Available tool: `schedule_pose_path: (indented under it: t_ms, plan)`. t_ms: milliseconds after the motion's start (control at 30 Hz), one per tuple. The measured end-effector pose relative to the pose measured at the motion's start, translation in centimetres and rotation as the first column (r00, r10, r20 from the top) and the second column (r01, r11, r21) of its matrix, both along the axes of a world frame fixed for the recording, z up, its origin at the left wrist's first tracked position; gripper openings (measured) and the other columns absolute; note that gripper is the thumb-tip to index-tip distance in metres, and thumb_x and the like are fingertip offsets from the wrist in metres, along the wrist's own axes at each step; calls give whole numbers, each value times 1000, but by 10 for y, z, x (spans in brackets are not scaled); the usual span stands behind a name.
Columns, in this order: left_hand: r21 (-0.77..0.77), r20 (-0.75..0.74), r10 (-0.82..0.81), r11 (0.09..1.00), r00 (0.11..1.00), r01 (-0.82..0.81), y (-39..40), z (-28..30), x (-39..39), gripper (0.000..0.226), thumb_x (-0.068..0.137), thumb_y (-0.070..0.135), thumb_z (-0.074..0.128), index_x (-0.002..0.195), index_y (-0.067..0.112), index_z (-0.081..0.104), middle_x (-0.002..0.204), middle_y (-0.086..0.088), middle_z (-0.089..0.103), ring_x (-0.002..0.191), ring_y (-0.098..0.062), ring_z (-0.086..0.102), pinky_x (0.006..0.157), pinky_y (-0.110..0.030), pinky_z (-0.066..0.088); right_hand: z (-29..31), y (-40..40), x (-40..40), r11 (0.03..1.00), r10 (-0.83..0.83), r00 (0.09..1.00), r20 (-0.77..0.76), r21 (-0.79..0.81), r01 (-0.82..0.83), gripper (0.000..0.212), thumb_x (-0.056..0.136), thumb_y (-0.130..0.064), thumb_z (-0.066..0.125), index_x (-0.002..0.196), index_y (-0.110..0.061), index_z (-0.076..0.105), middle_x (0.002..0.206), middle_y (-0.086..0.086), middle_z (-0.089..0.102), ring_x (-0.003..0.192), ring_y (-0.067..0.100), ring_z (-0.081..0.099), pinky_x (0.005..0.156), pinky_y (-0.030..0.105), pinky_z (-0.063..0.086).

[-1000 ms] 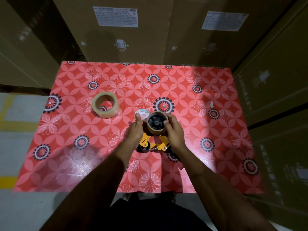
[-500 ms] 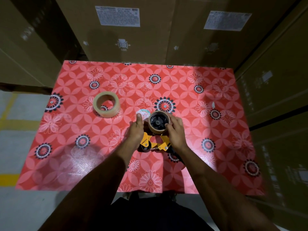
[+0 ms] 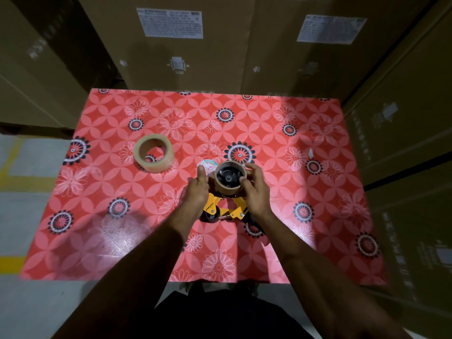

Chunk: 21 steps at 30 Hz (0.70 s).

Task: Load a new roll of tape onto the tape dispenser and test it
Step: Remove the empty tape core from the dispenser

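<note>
A full roll of tape [image 3: 153, 155] lies flat on the table [image 3: 318, 216], off to the left and a bit farther away than my hands. Nothing touches it. I think this is the new roll, and it is not on the tape dispenser [image 3: 221, 210] yet.

My left hand [image 3: 197, 194] is curled around the left side of the yellow dispenser, with the thumb sticking up. It holds the dispenser steady on the table near the middle. Just past my thumb there is a small round sticker or lid [image 3: 207, 165]; I cannot tell which.

On the black wheel of the dispenser sits a thin brown ring [image 3: 230, 178]. It looks like an old core with almost no tape left. My right hand [image 3: 255, 189] is half closed, with the fingertips pinching the right edge of that ring.

What could go wrong? If I pull the ring crooked, it may jam on the wheel. If my left hand lets go, the dispenser could tip or slide. The cutting teeth are somewhere under my hands, so I could scratch a finger.
</note>
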<state>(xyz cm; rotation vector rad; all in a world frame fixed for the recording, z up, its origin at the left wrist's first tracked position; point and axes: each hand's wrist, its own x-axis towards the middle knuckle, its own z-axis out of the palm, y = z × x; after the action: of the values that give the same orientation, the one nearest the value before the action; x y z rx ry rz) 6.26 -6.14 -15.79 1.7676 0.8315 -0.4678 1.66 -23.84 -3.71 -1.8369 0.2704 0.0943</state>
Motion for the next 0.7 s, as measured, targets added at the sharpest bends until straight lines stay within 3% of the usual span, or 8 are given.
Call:
schedule_pose_path:
  t_ms: [133,267,333,433,567,700]
  plan:
    - [-11,4,11,1000,1000,-11,1,-1,-1,132,56,111,7,148,26,49,147,-11,61,135,-38,54,114,-66,35,-1,0,2,999,31,999,11,7,-31,23,103,-24,51,125,-19,54,116,-4,65,109,20,67,92,55,57]
    - [-26,16,43,999,999,-43,2,-14,3,135,56,111,7,144,20,54,142,-13,64,133,-38,56,114,-64,37,3,0,3,997,58,998,-7,-52,-58,47,92,-20,55,139,-24,54,130,6,45,121,21,52,103,43,52]
    - [-24,17,41,999,999,-40,0,5,0,135,58,110,8,138,14,57,133,-16,69,124,-37,62,112,-59,40,-1,-1,2,998,18,1000,11,-58,-17,48,91,-28,54,138,-25,56,125,3,57,118,21,57,101,47,53]
    - [-41,42,7,999,999,-5,-3,22,-4,134,57,109,4,136,17,61,120,-10,75,113,-31,66,106,-51,42,-9,-3,1,999,-36,999,-30,10,37,30,97,-37,55,126,-30,56,112,-8,69,107,23,69,90,54,59]
    - [-68,17,32,997,999,-31,1,8,-3,138,53,112,6,149,23,49,146,-10,62,138,-34,52,117,-63,33,-3,-2,3,998,1,1000,-19,69,0,28,104,-21,50,126,-12,64,114,-6,66,105,6,66,90,36,57]
    - [-80,-3,32,996,999,-32,-3,32,-7,144,50,113,6,151,19,45,144,-12,63,135,-34,55,117,-61,34,-6,-1,5,1000,-15,999,-37,8,15,43,97,-29,51,135,-14,65,127,7,55,121,22,56,106,46,50]
